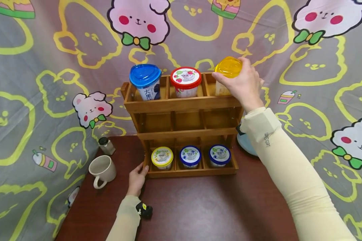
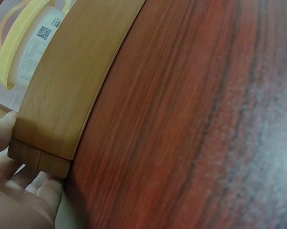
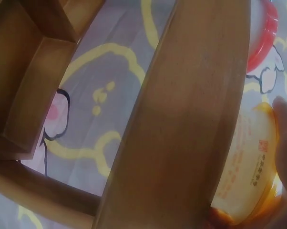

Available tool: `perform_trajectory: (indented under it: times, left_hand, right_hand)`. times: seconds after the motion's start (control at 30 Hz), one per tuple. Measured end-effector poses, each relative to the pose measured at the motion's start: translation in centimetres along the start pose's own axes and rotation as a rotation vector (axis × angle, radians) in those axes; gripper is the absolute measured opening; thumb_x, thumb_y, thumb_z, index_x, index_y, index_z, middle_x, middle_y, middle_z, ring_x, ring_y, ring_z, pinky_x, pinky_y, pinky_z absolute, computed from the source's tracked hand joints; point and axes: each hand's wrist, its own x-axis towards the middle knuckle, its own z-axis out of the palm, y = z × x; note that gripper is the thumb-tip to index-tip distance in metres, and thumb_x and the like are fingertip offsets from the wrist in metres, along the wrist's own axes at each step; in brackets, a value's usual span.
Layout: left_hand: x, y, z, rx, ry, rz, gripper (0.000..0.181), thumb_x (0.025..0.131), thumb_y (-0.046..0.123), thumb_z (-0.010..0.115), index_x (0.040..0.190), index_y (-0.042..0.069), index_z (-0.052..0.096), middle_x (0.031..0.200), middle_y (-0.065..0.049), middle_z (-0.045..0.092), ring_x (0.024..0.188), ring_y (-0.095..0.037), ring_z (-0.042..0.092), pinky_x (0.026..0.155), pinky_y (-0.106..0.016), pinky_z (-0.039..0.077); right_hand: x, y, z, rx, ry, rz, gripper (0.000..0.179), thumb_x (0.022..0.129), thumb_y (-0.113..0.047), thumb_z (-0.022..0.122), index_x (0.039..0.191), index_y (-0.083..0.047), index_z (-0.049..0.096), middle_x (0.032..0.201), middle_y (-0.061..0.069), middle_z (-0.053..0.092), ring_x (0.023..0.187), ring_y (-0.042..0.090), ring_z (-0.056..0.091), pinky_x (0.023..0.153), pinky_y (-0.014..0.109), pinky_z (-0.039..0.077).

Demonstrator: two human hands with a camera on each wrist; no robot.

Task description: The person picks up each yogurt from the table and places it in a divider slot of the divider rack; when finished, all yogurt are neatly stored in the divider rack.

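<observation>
My right hand (image 1: 244,82) grips the yellow-lidded cup (image 1: 228,67) by its lid, at the right compartment of the top tier of a wooden shelf (image 1: 181,104). In the right wrist view, that cup (image 3: 246,162) shows printed text and stands partly behind the front board. Beside it in the top tier are a red-lidded cup (image 1: 185,78) in the middle and a blue-lidded cup (image 1: 145,80) on the left. Down at the shelf's lower left corner, my left hand (image 1: 137,179) holds the wooden end (image 2: 41,157), thumb on one side and fingers on the other.
The bottom tier carries a yellow-lidded tub (image 1: 162,158) and two dark-blue-lidded tubs, one in the middle (image 1: 190,156) and one right (image 1: 219,155). Left of the shelf stand a mug (image 1: 102,170) and a black-capped shaker (image 1: 106,146). A pale round object (image 1: 245,144) is partly hidden at right.
</observation>
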Motion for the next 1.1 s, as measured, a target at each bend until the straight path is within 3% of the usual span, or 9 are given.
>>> perform_trajectory:
  times: [0.7,0.93,1.1]
  left_hand:
    - [-0.5,-0.3,0.5,-0.004,-0.006,0.017,0.050,0.100,0.017,0.061,0.142,-0.008,0.047,0.143,-0.026,0.048,0.131,-0.037,0.047,0.107,-0.049,0.039]
    - [-0.2,-0.1,0.0,0.045,-0.031,0.012,0.053,0.101,0.022,0.059,0.145,-0.006,0.045,0.147,-0.025,0.044,0.135,-0.037,0.042,0.109,-0.051,0.036]
    - [-0.1,0.2,-0.5,0.059,-0.048,0.001,0.054,0.101,0.021,0.059,0.145,-0.006,0.044,0.147,-0.025,0.044,0.136,-0.037,0.040,0.110,-0.051,0.035]
  right_hand:
    - [0.5,0.0,-0.4,0.005,-0.075,0.046,0.117,0.066,-0.086,0.061,0.157,-0.023,0.022,0.154,0.009,0.039,0.133,0.034,0.041,0.106,0.059,0.023]
    - [0.3,0.3,-0.1,0.028,-0.061,0.019,0.120,0.067,-0.082,0.066,0.158,-0.023,0.016,0.155,0.010,0.036,0.135,0.036,0.038,0.108,0.056,0.024]
    - [0.3,0.2,-0.5,0.063,-0.103,-0.014,0.115,0.071,-0.075,0.069,0.158,-0.024,0.014,0.157,0.007,0.031,0.139,0.032,0.033,0.112,0.058,0.016]
